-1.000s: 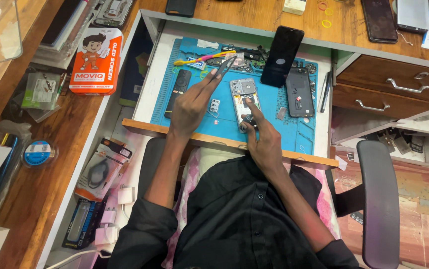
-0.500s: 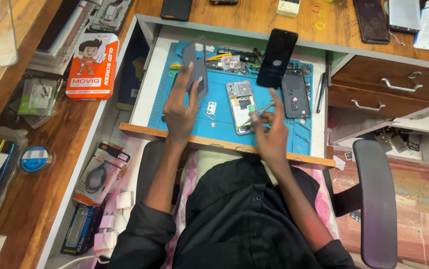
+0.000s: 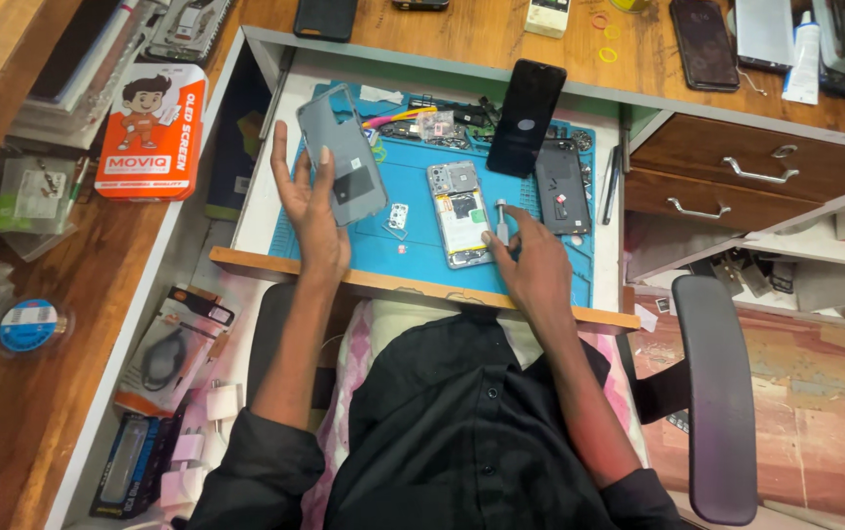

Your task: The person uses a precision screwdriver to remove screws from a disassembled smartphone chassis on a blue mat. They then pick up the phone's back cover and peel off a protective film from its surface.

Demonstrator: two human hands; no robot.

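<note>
two bare hands over a blue rubbery work mat (image 3: 413,260) in a pulled-out drawer, centre of the frame. left hand (image 3: 313,211) half open, fingers spread upward, gripping one flat grey plastic phone back cover (image 3: 344,152) by its lower edge, lifted and tilted above the mat's left part. right hand (image 3: 530,265) curled, fingertips pinched on one small slim metal tool (image 3: 502,222), held upright just right of one opened phone body (image 3: 459,213) lying flat mid-mat, board and pale battery exposed. one glossy black phone screen (image 3: 526,116) propped tilted at the mat's upper right, one dark flat phone frame (image 3: 561,186) just below it. one small silvery camera bezel (image 3: 398,217) between cover and opened phone. jumble of cables and small parts along the mat's top edge, too small to count or sort. one orange printed cardboard box (image 3: 152,131) upper left on the wooden desk. two brown wooden drawers with metal handles (image 3: 751,169) at right. one black padded chair armrest (image 3: 722,393) lower right. tool tip hidden behind fingers; several dark phones at the top edge cut off.
</note>
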